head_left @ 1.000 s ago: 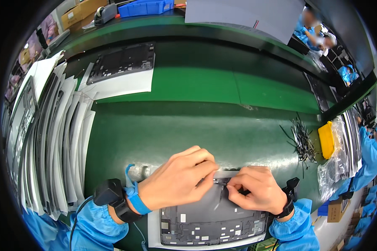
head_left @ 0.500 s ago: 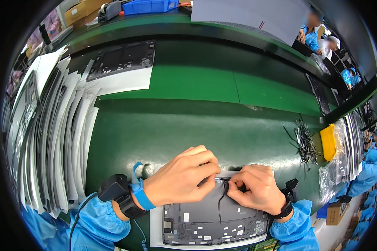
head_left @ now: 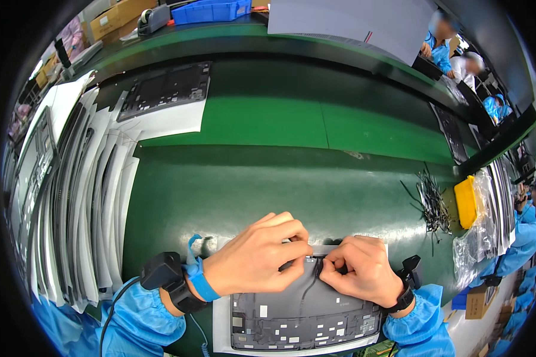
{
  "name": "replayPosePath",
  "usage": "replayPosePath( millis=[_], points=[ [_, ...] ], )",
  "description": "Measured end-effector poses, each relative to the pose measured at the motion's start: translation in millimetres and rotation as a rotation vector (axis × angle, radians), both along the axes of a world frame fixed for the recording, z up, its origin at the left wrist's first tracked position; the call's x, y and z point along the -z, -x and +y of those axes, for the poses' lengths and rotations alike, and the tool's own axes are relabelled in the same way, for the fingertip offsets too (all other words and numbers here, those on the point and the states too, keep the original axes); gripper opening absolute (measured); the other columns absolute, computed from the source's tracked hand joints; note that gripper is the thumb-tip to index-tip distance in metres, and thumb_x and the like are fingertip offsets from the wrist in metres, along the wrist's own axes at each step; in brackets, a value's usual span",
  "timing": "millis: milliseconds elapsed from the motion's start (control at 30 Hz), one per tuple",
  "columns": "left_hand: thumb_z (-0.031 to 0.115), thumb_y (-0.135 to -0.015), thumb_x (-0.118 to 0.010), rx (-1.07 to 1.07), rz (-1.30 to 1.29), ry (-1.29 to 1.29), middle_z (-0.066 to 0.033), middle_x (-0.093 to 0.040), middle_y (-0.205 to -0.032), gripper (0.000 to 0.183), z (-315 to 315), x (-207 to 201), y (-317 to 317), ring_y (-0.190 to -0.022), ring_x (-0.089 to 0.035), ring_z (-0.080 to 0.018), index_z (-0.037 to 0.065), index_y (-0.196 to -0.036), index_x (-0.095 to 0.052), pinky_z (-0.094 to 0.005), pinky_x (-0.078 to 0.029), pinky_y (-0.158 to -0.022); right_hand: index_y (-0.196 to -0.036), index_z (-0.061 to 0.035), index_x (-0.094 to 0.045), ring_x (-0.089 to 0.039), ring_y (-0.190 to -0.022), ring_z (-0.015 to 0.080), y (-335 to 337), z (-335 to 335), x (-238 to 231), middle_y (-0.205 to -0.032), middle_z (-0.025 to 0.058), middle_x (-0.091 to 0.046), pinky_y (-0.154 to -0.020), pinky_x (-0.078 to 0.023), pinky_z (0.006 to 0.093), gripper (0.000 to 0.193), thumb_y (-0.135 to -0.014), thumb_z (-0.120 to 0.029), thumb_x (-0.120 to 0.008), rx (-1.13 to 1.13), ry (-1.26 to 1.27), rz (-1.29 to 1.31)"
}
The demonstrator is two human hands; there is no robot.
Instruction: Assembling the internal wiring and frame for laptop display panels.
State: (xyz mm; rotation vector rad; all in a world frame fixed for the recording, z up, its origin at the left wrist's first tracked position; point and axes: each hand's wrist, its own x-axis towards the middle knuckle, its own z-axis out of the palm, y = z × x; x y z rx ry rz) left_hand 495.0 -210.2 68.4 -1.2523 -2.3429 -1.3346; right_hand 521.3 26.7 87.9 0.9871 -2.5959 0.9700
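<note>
In front of me lies a dark grey device housing (head_left: 280, 309) with small white labels, on a white sheet (head_left: 221, 327). A thin black cable (head_left: 307, 288) runs down it from near its top edge. Curled over the top edge, my left hand (head_left: 265, 253) has its thumb and fingers drawn together; whatever they hold is hidden. Close by on the right, the closed fingertips of my right hand (head_left: 363, 271) pinch at the cable's upper end, partly hiding it.
A tall stack of housings and white sheets (head_left: 89, 202) stands left. Another housing (head_left: 164, 89) lies at the back left. To the right are a pile of black strips (head_left: 433, 205), a yellow block (head_left: 466, 202) and clear plastic wrap (head_left: 473, 250). Other people sit beyond.
The cable's lower part has swung left across the housing. My right fingertips have shifted slightly left and down, while my left hand stays nearly in place.
</note>
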Motion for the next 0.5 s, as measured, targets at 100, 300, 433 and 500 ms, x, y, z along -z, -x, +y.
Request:
replayPosePath(
  millis=[100, 300, 433, 500],
  points=[
    [-0.001, -0.074, -0.072, 0.012, -0.002, -0.001, -0.0069, -0.064, -0.093, 0.015, 2, -1, 1, -0.083, -0.061, -0.0257, 0.002, -0.088, -0.073, -0.0376, -0.051, -0.075, -0.073, -0.0057, -0.063, -0.059, -0.052, 0.0209, -1, 1, 0, -0.063, 0.0028, -0.058, -0.049, -0.045, 0.0335, 0.019, -0.068, -0.001, -0.08, 0.014, -0.011, 0.016],
    [0.001, -0.073, -0.073, 0.013, 0.003, 0.048, -0.0064, -0.064, -0.093, 0.017, -1, -3, -1, -0.084, -0.061, -0.0247, 0.004, -0.089, -0.075, -0.0366, -0.05, -0.076, -0.076, -0.0062, -0.064, -0.06, -0.053, 0.0208, 1, 0, 4, -0.063, 0.0026, -0.058, -0.049, -0.046, 0.0329, 0.019, -0.069, -0.002, -0.081, 0.012, 0.016, -0.02],
    [0.004, -0.073, -0.073, 0.046, 0.027, 0.076, -0.0055, -0.063, -0.095, 0.019, 1, -7, -2, -0.086, -0.061, -0.023, 0.008, -0.091, -0.078, -0.0352, -0.047, -0.074, -0.078, -0.0049, -0.066, -0.057, -0.052, 0.0174, -3, 1, -1, -0.066, 0.0032, -0.061, -0.049, -0.044, 0.0312, 0.015, -0.073, -0.003, -0.08, 0.12, 0.093, -0.238],
    [0.004, -0.073, -0.073, 0.047, 0.046, 0.102, -0.0052, -0.063, -0.096, 0.02, 1, -8, -2, -0.086, -0.061, -0.0224, 0.009, -0.091, -0.078, -0.0349, -0.046, -0.074, -0.079, -0.0035, -0.066, -0.056, -0.052, 0.0158, -1, 0, -8, -0.066, 0.0039, -0.062, -0.049, -0.044, 0.0303, 0.014, -0.074, -0.003, -0.079, 0.136, 0.096, -0.327]
  ],
)
